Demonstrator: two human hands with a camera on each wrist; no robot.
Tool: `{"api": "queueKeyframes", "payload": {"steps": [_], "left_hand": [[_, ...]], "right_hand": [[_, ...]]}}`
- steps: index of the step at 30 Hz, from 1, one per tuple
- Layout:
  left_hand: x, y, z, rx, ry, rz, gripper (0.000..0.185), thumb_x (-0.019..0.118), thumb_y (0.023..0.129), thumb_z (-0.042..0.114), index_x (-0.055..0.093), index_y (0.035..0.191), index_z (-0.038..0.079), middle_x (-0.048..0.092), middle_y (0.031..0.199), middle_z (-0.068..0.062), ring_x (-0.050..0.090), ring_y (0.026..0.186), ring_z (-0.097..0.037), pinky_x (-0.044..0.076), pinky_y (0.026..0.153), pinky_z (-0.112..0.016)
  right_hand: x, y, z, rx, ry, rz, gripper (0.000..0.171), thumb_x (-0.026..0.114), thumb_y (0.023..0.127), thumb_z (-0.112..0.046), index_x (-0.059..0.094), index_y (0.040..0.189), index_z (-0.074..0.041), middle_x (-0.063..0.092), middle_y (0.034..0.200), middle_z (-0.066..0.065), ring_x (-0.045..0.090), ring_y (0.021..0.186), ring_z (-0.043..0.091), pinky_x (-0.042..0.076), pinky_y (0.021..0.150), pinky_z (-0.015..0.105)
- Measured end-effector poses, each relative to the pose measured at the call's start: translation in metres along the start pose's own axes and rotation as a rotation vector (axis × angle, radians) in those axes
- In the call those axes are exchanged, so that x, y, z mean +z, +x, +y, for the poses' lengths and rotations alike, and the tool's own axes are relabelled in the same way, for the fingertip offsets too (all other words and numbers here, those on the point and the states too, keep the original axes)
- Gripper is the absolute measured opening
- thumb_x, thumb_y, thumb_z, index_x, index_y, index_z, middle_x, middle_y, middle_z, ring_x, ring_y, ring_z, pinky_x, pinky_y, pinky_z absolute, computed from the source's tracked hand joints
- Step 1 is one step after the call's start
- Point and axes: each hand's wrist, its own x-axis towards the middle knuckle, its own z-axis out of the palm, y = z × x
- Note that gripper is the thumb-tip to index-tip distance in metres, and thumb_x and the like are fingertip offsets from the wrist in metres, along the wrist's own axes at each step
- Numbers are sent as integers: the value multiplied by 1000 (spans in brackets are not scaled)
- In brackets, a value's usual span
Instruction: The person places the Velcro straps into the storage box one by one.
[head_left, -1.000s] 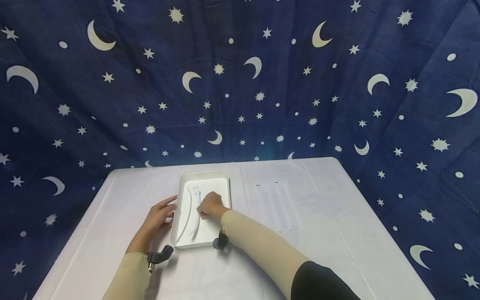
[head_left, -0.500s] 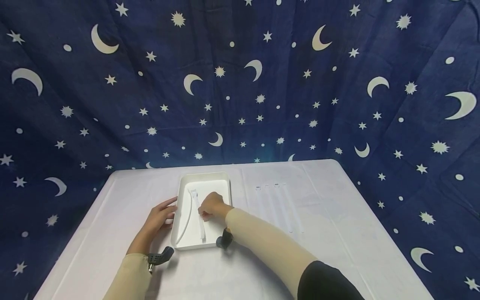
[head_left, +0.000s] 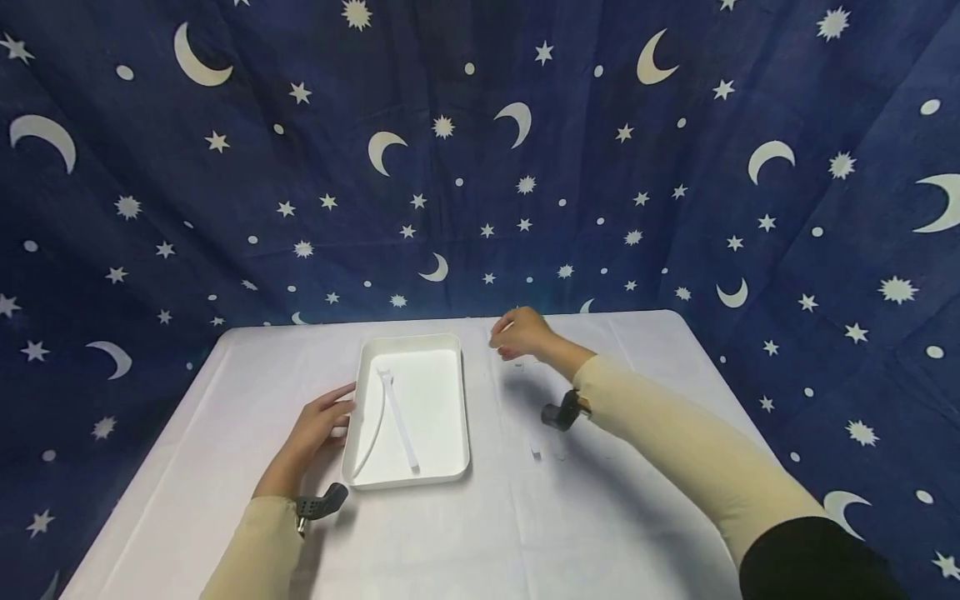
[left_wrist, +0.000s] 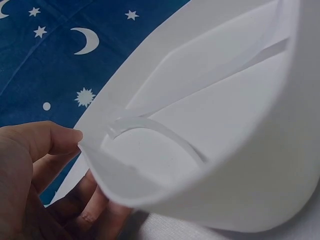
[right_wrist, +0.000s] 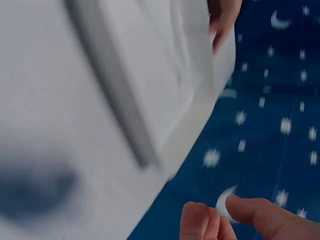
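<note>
A white tray (head_left: 438, 400) lies on the white table (head_left: 615, 517), left of centre. Two thin white strips lie in it, one straight (head_left: 399, 421) and one curved (head_left: 372, 435). My left hand (head_left: 324, 419) rests with straight fingers against the tray's left wall (left_wrist: 225, 190), thumb (left_wrist: 50, 137) by the rim. The curved strip (left_wrist: 150, 125) shows just inside. My right hand (head_left: 516, 333) hovers over the table's far side, right of the tray. Its fingers are loosely curled, and in the right wrist view the thumb (right_wrist: 255, 210) stands a little off the fingertips with nothing seen between.
A dark blue cloth with moons and stars (head_left: 480, 150) hangs behind and around the table. A small white piece (head_left: 536, 451) lies on the table right of the tray. Black camera mounts sit at both wrists (head_left: 321, 504) (head_left: 562, 412).
My right hand has left the tray and moved right and away to the table's far side. The straight strip now lies loose in the tray. The left hand has stayed put.
</note>
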Motion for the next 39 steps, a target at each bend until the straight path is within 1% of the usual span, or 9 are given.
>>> {"api": "queueKeyframes", "payload": {"steps": [3, 6, 12, 16, 19, 25, 29, 34, 39], "left_hand": [[-1, 1, 1, 0, 9, 5, 57, 54, 99, 31, 38, 152, 18, 54, 138, -24, 64, 110, -28, 59, 78, -31], [-2, 1, 1, 3, 14, 3, 57, 54, 99, 32, 38, 152, 18, 54, 138, -23, 64, 110, -27, 59, 79, -31], [-3, 0, 0, 10, 6, 2, 57, 54, 99, 32, 38, 152, 17, 54, 137, -23, 65, 105, -23, 59, 78, -30], [-2, 0, -1, 7, 6, 5, 57, 54, 99, 32, 38, 152, 17, 55, 137, -23, 66, 105, -23, 59, 77, -30], [-2, 0, -2, 3, 15, 7, 57, 54, 99, 33, 39, 152, 18, 55, 137, -23, 65, 108, -25, 59, 78, -31], [-2, 1, -2, 2, 26, 6, 57, 54, 99, 33, 38, 152, 18, 54, 138, -23, 64, 111, -28, 59, 77, -30], [-3, 2, 0, 8, 19, 3, 57, 54, 99, 32, 38, 152, 18, 53, 139, -22, 62, 114, -30, 58, 77, -30], [-3, 4, 0, 5, 11, 2, 57, 54, 99, 32, 39, 152, 18, 52, 140, -23, 60, 117, -32, 58, 76, -30], [-2, 2, -1, 3, 21, 1, 57, 54, 99, 32, 39, 152, 18, 52, 140, -23, 60, 116, -32, 59, 77, -30]], "right_hand": [[-33, -2, 14, 33, -16, 41, 26, 69, 85, -2, 64, 109, 6, 66, 96, 15, 71, 81, 23, 60, 72, 28], [-57, -2, 34, 56, -37, 103, 29, 69, 86, -4, 64, 113, 6, 66, 101, 16, 70, 75, 16, 60, 70, 25], [-77, -2, 71, 83, -69, 184, 33, 69, 87, -8, 64, 117, 5, 67, 108, 20, 66, 66, 7, 59, 67, 22], [-80, -2, 88, 83, -67, 200, 34, 69, 87, -8, 64, 116, 8, 69, 106, 22, 65, 62, 5, 58, 65, 21], [-80, -1, 100, 91, -61, 214, 33, 70, 85, -7, 65, 115, 8, 70, 100, 20, 64, 60, 4, 58, 63, 20], [-80, 1, 125, 106, -157, 242, 33, 73, 83, -11, 68, 111, 7, 71, 75, 5, 61, 57, 3, 51, 59, 17], [-78, 0, 139, 126, -174, 239, 33, 73, 82, -12, 68, 109, 7, 67, 64, -3, 60, 55, 3, 50, 57, 16], [-72, -1, 151, 162, -160, 234, 32, 73, 82, -11, 68, 108, 8, 67, 65, 0, 60, 55, 4, 50, 55, 16], [-65, -2, 161, 188, -178, 242, 31, 74, 82, -8, 68, 107, 9, 69, 76, 9, 61, 59, 7, 53, 58, 20]]}}
